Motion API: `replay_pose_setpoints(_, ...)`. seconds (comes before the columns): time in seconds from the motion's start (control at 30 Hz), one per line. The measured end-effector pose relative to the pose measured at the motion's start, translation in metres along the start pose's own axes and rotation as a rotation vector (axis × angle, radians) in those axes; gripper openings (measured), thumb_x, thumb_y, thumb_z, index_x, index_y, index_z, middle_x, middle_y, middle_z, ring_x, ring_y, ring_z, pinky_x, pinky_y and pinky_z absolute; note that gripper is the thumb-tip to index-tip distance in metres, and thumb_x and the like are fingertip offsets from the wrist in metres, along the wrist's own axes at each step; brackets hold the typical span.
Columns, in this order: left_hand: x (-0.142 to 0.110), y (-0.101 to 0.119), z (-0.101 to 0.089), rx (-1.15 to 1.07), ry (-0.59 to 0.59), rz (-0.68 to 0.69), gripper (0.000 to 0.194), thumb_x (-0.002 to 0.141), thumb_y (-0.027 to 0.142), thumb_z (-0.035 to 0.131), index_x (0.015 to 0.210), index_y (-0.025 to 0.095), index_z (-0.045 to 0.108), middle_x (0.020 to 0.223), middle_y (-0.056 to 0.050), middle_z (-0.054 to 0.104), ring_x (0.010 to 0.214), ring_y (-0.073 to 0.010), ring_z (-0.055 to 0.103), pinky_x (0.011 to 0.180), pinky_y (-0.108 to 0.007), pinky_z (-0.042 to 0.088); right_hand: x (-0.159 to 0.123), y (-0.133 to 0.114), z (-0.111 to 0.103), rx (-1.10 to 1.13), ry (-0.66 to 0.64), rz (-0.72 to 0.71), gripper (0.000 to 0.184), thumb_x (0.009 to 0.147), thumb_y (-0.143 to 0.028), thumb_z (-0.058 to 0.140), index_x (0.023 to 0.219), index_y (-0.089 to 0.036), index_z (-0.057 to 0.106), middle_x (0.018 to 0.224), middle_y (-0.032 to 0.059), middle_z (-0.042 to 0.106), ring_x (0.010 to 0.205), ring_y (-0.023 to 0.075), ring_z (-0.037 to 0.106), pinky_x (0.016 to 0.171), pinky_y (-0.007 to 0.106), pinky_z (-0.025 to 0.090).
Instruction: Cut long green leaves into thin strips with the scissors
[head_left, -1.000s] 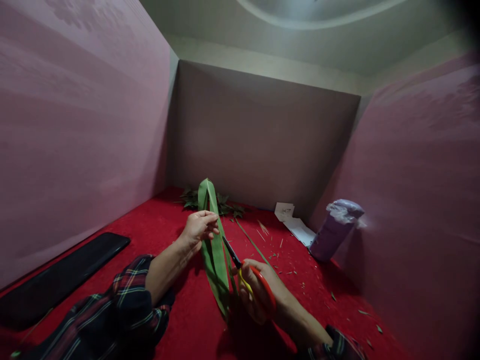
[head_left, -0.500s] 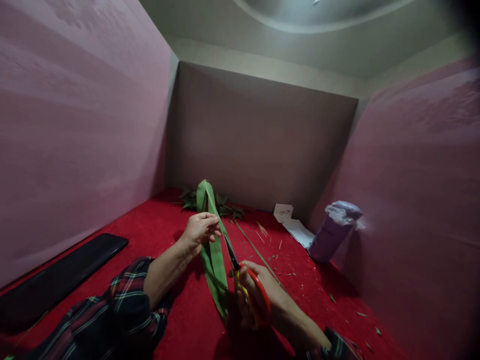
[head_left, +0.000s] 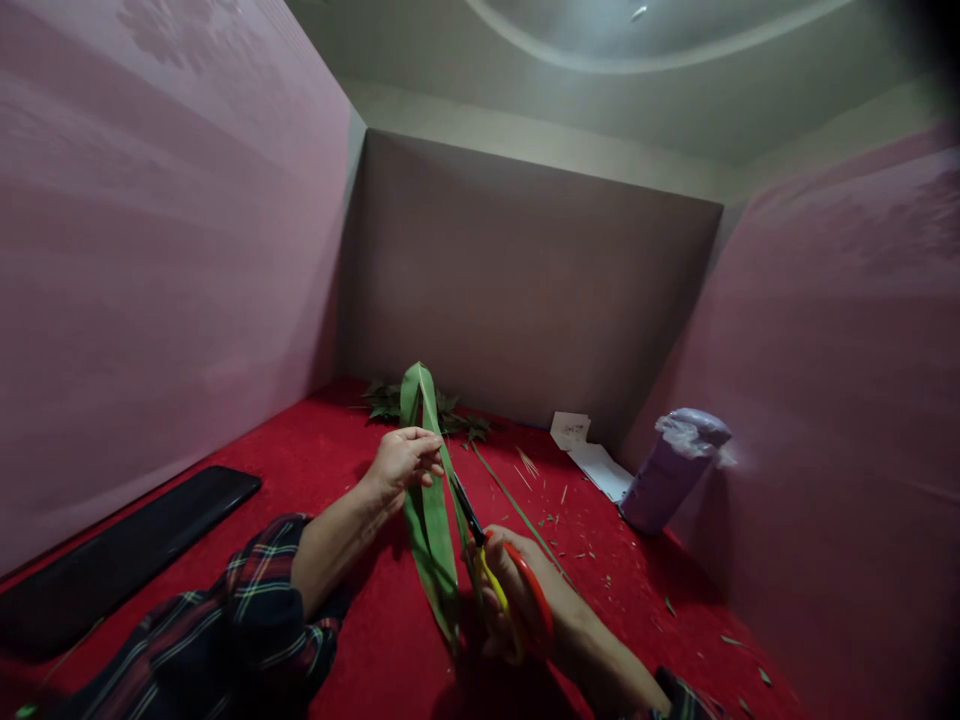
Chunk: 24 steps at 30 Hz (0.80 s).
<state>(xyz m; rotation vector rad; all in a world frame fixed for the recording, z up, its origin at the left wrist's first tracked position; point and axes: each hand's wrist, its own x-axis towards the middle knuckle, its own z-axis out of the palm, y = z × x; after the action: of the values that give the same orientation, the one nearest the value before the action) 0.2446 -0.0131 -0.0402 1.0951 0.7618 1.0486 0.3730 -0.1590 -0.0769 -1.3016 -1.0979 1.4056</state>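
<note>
A long green leaf stands up from the red surface, folded lengthwise. My left hand pinches it about halfway up, fingers closed on it. My right hand grips red and yellow scissors by the handles. The dark blades point up and left along the leaf's right edge, close below my left fingers. A thin green strip trails off to the right of the leaf.
A pile of green leaves lies at the back wall. White papers and a purple wrapped cylinder sit at the right. A long black flat object lies at the left. Small leaf scraps dot the red surface.
The scissors have crept slightly up along the leaf's right edge. My left hand keeps its pinch on the leaf; both hands stay nearly in place.
</note>
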Motion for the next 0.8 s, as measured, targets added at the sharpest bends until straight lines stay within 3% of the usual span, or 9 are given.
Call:
replay_pose_setpoints(0.17, 0.000, 0.002, 0.000, 0.004, 0.050, 0.013, 0.013, 0.062, 0.018, 0.064, 0.064, 0.012, 0.053, 0.047, 0.000, 0.055, 0.037, -0.0108, 0.054, 0.031, -0.015, 0.034, 0.000, 0.000, -0.002, 0.034, -0.048, 0.005, 0.064, 0.061, -0.073, 0.053, 0.090, -0.017, 0.046, 0.046, -0.0083, 0.043, 0.036, 0.0067, 0.041, 0.036, 0.022, 0.043)
replay_pose_setpoints(0.43, -0.002, -0.002, 0.003, 0.002, -0.020, -0.003, 0.017, 0.060, 0.020, 0.067, 0.064, 0.012, 0.053, 0.049, -0.001, 0.056, 0.038, -0.0115, 0.055, 0.031, -0.016, 0.034, -0.001, -0.001, 0.000, 0.089, 0.037, -0.039, 0.056, 0.063, -0.071, 0.054, 0.079, -0.018, 0.049, 0.051, -0.0074, 0.039, 0.041, 0.0053, 0.038, 0.037, 0.015, 0.030)
replay_pose_setpoints(0.8, -0.011, -0.005, 0.012, -0.052, -0.024, -0.061, 0.009, 0.063, 0.015, 0.062, 0.062, 0.012, 0.053, 0.046, -0.001, 0.055, 0.037, -0.0099, 0.052, 0.031, -0.016, 0.035, -0.002, -0.006, 0.003, 0.072, 0.076, -0.051, 0.057, 0.062, -0.069, 0.057, 0.083, -0.016, 0.050, 0.050, -0.0078, 0.039, 0.040, 0.0049, 0.039, 0.034, 0.012, 0.030)
